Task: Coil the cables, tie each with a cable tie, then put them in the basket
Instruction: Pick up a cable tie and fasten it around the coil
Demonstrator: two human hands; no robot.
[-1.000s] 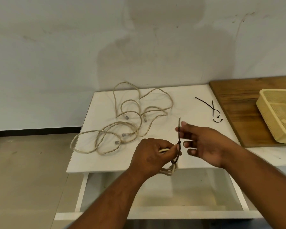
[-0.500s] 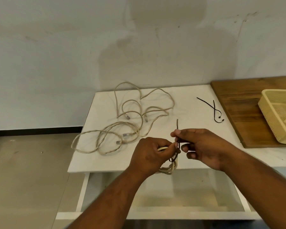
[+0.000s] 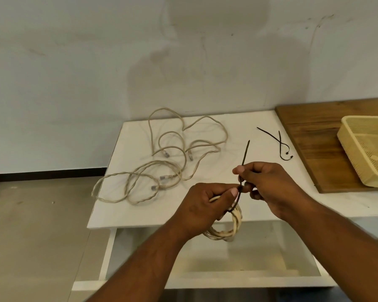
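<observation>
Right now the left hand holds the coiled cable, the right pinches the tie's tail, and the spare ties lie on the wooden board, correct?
Not quite: the head view shows the spare ties on the white table, beside the wooden board, not on it. The rest holds: left hand grips the coiled cable, right hand pinches the tie's tail.

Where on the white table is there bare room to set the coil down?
Bare white table between the loose cables and the spare cable ties; also the wooden board left of the basket. The table's left half is crowded with cable loops.
</observation>
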